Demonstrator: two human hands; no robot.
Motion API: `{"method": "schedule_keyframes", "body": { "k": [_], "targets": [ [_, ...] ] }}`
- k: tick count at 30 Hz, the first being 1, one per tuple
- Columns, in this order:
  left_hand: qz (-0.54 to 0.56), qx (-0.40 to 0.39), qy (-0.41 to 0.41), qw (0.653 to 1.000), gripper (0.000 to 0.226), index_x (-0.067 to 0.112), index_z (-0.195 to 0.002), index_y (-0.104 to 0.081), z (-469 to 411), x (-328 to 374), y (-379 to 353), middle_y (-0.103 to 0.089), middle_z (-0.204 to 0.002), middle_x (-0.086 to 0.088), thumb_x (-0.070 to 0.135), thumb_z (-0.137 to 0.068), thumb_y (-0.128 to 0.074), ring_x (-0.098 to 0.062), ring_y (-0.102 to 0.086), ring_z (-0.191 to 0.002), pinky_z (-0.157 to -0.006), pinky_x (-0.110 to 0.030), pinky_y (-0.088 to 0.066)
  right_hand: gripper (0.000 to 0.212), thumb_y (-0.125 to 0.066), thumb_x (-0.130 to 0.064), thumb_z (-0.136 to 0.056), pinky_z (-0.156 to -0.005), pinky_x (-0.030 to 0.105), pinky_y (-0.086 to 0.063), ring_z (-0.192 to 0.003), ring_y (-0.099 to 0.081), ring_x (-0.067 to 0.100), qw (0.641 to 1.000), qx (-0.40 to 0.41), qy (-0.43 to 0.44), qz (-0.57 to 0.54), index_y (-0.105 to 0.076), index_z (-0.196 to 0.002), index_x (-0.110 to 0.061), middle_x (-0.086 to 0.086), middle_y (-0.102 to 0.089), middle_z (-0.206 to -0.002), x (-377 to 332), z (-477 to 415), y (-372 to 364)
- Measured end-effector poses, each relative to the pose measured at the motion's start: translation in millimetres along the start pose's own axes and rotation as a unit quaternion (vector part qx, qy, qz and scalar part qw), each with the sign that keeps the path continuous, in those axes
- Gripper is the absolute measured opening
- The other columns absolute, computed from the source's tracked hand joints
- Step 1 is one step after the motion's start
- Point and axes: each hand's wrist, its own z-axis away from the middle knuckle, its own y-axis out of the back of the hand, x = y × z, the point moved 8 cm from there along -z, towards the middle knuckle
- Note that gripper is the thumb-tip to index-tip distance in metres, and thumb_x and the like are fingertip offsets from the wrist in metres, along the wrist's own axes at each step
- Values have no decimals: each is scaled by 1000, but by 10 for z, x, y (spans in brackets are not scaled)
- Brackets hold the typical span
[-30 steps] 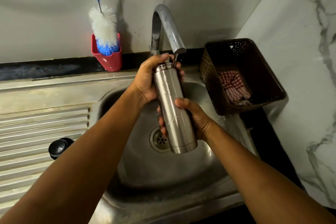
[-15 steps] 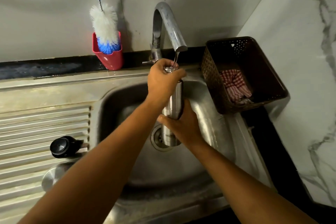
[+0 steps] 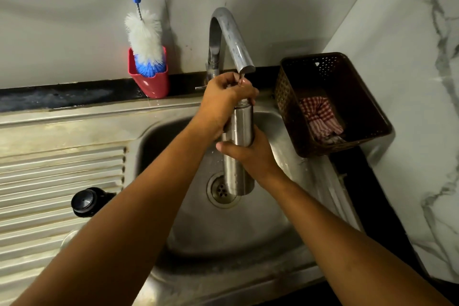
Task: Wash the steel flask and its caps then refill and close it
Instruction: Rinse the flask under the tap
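Note:
The steel flask (image 3: 239, 129) stands upright over the sink basin (image 3: 248, 228), its mouth right under the tap spout (image 3: 244, 67). My left hand (image 3: 224, 104) wraps around the flask's neck and covers its top. My right hand (image 3: 250, 154) grips the flask's middle from the right. A thin stream of water falls from the spout onto my left fingers at the flask's mouth. A black cap (image 3: 84, 201) lies on the ribbed drainboard (image 3: 49, 181) to the left, partly hidden by my left forearm.
A blue-and-white bottle brush (image 3: 146, 45) stands in a red holder (image 3: 151, 82) on the back ledge. A brown perforated basket (image 3: 332, 104) holding a red checked cloth (image 3: 320, 117) sits right of the sink. The drain (image 3: 221, 190) lies below the flask.
The flask went from tilted to upright under the spout. My left hand moved over its top and my right hand slid up its body.

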Motion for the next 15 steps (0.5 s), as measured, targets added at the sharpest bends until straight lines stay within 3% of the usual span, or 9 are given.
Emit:
{"method": "schedule_keyframes", "body": {
  "k": [2, 4, 6, 8, 11, 15],
  "targets": [
    [-114, 125, -34, 985, 17, 13, -94, -68, 103, -79, 119, -73, -87, -3, 15, -82, -80, -16, -72, -79, -75, -33, -61, 53, -88, -29, -69, -79, 29, -61, -91, -71, 3, 997, 53, 20, 56, -61, -116, -32, -9, -73, -101, 39, 37, 2],
    [-175, 250, -72, 950, 18, 24, -95, -67, 309, -97, 210, -71, -88, 7, 24, -81, -78, -10, -69, -83, -76, -32, -60, 43, -85, -31, -73, -62, 10, -51, -77, -66, -8, 987, 111, 37, 110, -53, -102, -37, -17, -67, -87, 9, 113, -1],
    [-175, 285, -113, 936, 20, 28, -96, -64, 410, -89, 221, -71, -90, 10, 24, -81, -78, -8, -69, -85, -76, -29, -57, 40, -82, -36, -81, -54, 4, -43, -69, -61, -10, 977, 145, 56, 147, -48, -102, -38, -22, -61, -82, -28, 161, -27],
    [-154, 251, -95, 951, 21, 26, -95, -66, 325, -117, 238, -72, -91, 7, 18, -80, -79, -10, -71, -84, -78, -31, -59, 42, -84, -38, -78, -57, 7, -47, -71, -64, -8, 977, 142, 63, 148, -52, -106, -35, -20, -64, -84, -5, 165, -30],
    [-31, 99, -18, 994, 19, 14, -87, -68, 120, -149, 190, -73, -81, -6, -2, -82, -75, -20, -71, -73, -75, -39, -63, 56, -91, -33, -70, -73, 23, -59, -88, -70, 2, 995, 62, 25, 73, -62, -118, -31, -11, -73, -98, 85, 79, -1],
    [88, -77, 25, 993, 19, 16, -76, -68, 55, -144, 101, -67, -70, -7, -3, -79, -70, -23, -69, -71, -74, -36, -59, 47, -85, -28, -73, -80, 36, -61, -90, -73, 18, 997, -68, 0, -35, -69, -117, -20, 0, -75, -97, 9, 58, -75]
  ]
}}
